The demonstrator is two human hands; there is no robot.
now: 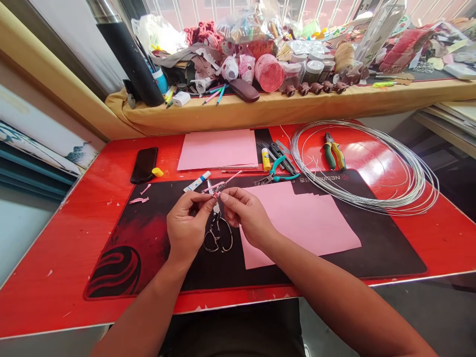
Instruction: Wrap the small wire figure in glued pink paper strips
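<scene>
My left hand (188, 220) and my right hand (247, 215) meet above the black mat, each with thumb and fingers pinched on a small pink piece (216, 193). Thin pink strips and what looks like a bit of coiled wire stick out from it. Directly beneath lie scissors (216, 233), their handles towards me and their blades partly hidden by my fingers. A white and blue glue tube (197, 181) is just beyond my left hand. To the right, a cut pink sheet (301, 223) rests on the mat, partly under my right hand and forearm.
Behind the mat are a phone (144, 165), a yellow cap (157, 172), stacked pink paper (219, 148), a glue stick (266, 159) and teal pliers (277, 171). A wire coil (420, 173) and yellow-green pliers (333, 151) are at the right. A crowded ledge (290, 110) runs along the back.
</scene>
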